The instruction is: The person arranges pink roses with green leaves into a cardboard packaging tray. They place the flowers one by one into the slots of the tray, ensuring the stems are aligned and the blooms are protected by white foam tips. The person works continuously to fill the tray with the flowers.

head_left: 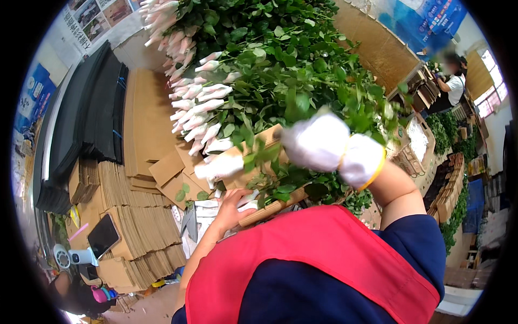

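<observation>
My bare left hand (232, 207) is at the near end of a corrugated cardboard wrap (278, 206), its bent fingers around the corner beside white-sleeved rose buds (248, 201). My right hand (318, 143), in a white glove with a yellow cuff edge, is raised over the wrap and blurred by motion. It appears closed on a leafy rose stem whose white-sleeved bud (220, 167) points left; the fingertips are smeared. Beyond lies a large heap of roses (270, 81), with pale sleeved buds at the left and green leaves to the right.
Stacks of flat cardboard (135, 224) stand at the left, beside black sheets (89, 116). Scissors (189, 224) lie left of my left hand. A phone or tablet (103, 236) and a small white fan (62, 255) sit at lower left. A person (453, 89) is at far right.
</observation>
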`<control>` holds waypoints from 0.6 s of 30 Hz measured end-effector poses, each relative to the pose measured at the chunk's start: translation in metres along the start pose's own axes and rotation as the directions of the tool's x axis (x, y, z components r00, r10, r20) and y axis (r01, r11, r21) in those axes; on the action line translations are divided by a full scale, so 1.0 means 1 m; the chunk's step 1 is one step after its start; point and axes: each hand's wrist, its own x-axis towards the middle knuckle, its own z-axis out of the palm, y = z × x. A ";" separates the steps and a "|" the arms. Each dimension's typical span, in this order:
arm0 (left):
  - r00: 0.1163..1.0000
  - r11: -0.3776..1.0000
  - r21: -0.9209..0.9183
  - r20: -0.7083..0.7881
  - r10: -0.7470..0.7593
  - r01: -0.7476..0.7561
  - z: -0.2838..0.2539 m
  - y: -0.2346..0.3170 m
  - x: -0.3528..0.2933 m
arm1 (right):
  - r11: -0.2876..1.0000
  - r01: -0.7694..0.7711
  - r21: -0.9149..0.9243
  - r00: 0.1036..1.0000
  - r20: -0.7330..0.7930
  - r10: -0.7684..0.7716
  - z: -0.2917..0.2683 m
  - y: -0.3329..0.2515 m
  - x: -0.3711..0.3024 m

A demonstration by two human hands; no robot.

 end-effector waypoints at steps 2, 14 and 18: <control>1.000 1.000 0.023 -0.021 0.020 -0.019 0.005 -0.010 -0.001 | 0.990 0.023 0.142 0.986 0.159 -0.046 0.065 -0.007 0.003; 0.959 0.814 0.526 0.010 0.285 -0.247 -0.021 0.039 0.021 | 0.846 -0.148 0.512 0.971 0.238 0.025 0.123 0.009 -0.013; 0.995 0.978 0.185 -0.018 0.096 -0.091 -0.010 0.003 0.011 | 0.893 -0.180 0.412 0.903 -0.292 0.317 0.080 0.023 -0.005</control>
